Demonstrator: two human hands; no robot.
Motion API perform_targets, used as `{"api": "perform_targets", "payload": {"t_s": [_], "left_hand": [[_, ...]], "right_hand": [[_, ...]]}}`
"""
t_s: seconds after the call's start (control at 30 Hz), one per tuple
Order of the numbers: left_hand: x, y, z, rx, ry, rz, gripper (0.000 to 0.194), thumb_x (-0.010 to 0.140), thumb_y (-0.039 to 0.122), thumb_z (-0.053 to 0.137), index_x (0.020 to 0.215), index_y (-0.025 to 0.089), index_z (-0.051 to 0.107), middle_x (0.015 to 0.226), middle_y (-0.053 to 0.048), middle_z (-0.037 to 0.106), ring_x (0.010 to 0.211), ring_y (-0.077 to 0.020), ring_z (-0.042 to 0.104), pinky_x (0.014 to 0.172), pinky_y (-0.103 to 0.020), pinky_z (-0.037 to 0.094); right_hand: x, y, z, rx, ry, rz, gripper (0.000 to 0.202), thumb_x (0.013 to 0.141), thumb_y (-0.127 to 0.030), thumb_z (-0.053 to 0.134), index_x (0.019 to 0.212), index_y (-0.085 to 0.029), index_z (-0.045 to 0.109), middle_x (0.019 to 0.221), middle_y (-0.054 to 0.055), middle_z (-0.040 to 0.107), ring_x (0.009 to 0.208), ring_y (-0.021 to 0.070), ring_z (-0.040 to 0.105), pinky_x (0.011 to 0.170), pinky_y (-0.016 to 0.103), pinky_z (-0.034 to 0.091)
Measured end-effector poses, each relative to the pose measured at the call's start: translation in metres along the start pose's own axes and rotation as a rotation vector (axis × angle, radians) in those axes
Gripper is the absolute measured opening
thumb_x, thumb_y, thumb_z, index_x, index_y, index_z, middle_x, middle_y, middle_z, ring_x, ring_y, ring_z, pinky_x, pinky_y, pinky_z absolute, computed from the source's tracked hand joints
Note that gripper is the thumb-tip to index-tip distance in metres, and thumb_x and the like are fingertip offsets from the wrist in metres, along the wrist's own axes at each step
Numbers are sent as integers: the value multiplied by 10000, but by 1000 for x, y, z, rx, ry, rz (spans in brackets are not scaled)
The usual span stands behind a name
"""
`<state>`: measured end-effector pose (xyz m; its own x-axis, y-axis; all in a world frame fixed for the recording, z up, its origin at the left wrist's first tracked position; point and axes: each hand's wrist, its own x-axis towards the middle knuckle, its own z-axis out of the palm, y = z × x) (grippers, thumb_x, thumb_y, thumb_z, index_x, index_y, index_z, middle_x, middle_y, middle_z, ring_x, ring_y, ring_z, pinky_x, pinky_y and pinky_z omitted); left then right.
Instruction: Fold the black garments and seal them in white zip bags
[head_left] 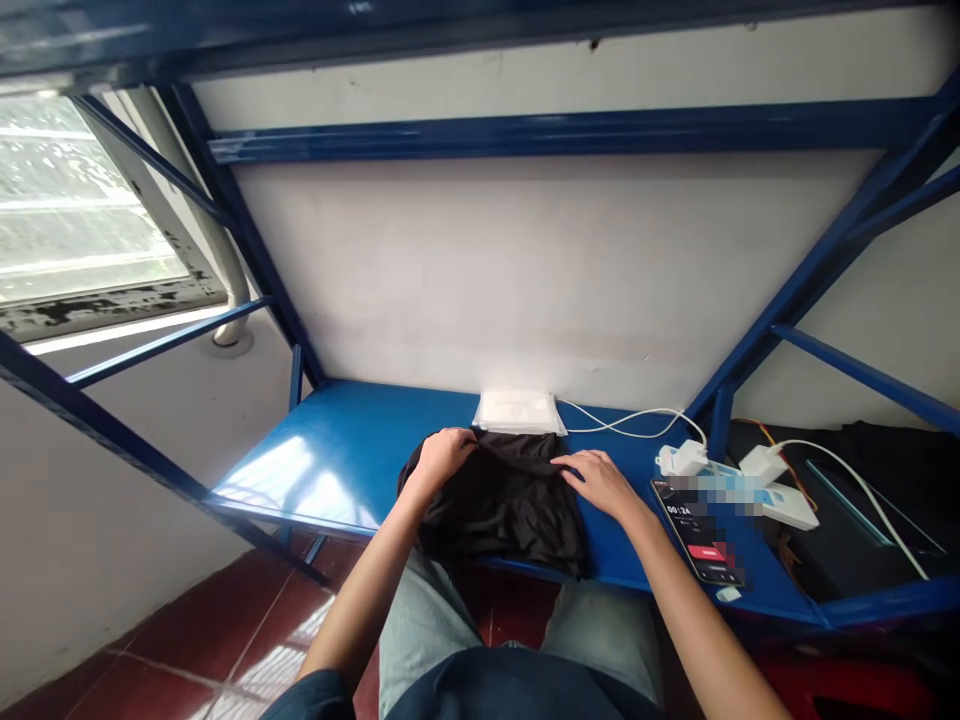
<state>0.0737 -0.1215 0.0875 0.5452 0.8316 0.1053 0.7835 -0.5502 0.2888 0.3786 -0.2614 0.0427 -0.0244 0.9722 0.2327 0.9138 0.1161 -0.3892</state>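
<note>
A black cloth garment (502, 510) lies crumpled on the blue board in front of me, its lower edge reaching the board's front. At its upper left edge, my left hand (444, 458) is closed on the fabric, the fingertips partly hidden by the folds. My right hand (598, 482) pinches the upper right edge between thumb and fingers. Which kind of garment it is, I cannot tell. Just behind the cloth, against the wall, sits a white plastic packet (517, 411).
Right of my right hand lie a phone (694, 540) with a lit screen and a white power strip (787, 503) with chargers. A white cable (637, 434) runs along the back. Blue metal bars (266, 265) frame the blue board (360, 420); a window (82, 200) is at left.
</note>
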Motion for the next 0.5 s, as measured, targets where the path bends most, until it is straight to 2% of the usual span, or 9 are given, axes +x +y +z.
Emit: {"api": "perform_targets", "payload": {"t_s": [0.07, 0.1, 0.17, 0.27, 0.3, 0.33, 0.37, 0.43, 0.5], "left_hand": [[17, 5, -5, 17, 58, -57, 240, 1004, 357, 578, 1149, 293, 757, 1096, -73, 772, 1057, -255, 712, 909, -316, 529], [22, 9, -6, 26, 95, -82, 282, 1024, 355, 538, 1218, 286, 731, 1145, -88, 762, 1093, -259, 705, 925, -327, 527], [22, 22, 0, 41, 169, -118, 376, 1061, 326, 445, 1373, 261, 645, 1319, -123, 698, 1218, -263, 659, 1000, -355, 506], [-1, 46, 30, 48, 231, -131, 468, 1088, 317, 349, 1516, 227, 515, 1535, -137, 548, 1402, -249, 534, 1111, -376, 459], [-12, 52, 45, 49, 228, -120, 468, 1085, 330, 363, 1513, 227, 521, 1552, -125, 537, 1446, -246, 491, 1140, -381, 443], [-22, 56, 60, 56, 222, -122, 459, 1076, 328, 393, 1495, 226, 548, 1560, -127, 529, 1484, -272, 446, 1179, -440, 411], [-30, 58, 74, 83, 222, -131, 458, 1068, 322, 410, 1489, 220, 558, 1573, -137, 512, 1504, -298, 416, 1208, -510, 369], [-41, 56, 94, 114, 195, -99, 461, 1060, 298, 417, 1491, 219, 560, 1590, -138, 489, 1534, -310, 367, 1238, -577, 300], [-42, 50, 99, 127, 155, -80, 482, 1053, 253, 400, 1515, 222, 535, 1607, -132, 464, 1540, -299, 358, 1244, -578, 290]], "right_hand": [[24, 3, -7, -17, 51, 66, 325, 984, -314, 519, 1208, -292, 754, 1091, 51, 807, 1033, 258, 737, 964, 414, 533], [35, 1, -8, -32, 87, 108, 367, 1004, -311, 473, 1260, -266, 732, 1095, 76, 803, 1038, 266, 736, 947, 411, 540], [50, -9, -2, -65, 163, 183, 465, 1037, -277, 356, 1385, -199, 654, 1206, 139, 766, 1155, 292, 695, 1008, 447, 510], [51, -41, 30, -95, 201, 209, 545, 1063, -282, 257, 1508, -128, 531, 1475, 178, 610, 1379, 283, 551, 1153, 456, 407], [46, -53, 44, -98, 182, 198, 548, 1068, -324, 277, 1514, -125, 525, 1529, 168, 563, 1422, 272, 512, 1173, 435, 395], [39, -65, 59, -101, 150, 185, 551, 1062, -371, 331, 1515, -128, 529, 1570, 160, 521, 1454, 278, 479, 1183, 432, 391], [32, -75, 72, -107, 117, 180, 554, 1049, -395, 384, 1513, -134, 536, 1594, 160, 490, 1476, 300, 455, 1196, 457, 377], [21, -89, 90, -121, 63, 188, 546, 1031, -381, 431, 1503, -133, 553, 1598, 171, 479, 1499, 341, 421, 1218, 529, 332], [19, -97, 94, -134, 33, 213, 536, 1032, -329, 413, 1503, -112, 548, 1598, 198, 466, 1514, 366, 391, 1227, 585, 288]]}}
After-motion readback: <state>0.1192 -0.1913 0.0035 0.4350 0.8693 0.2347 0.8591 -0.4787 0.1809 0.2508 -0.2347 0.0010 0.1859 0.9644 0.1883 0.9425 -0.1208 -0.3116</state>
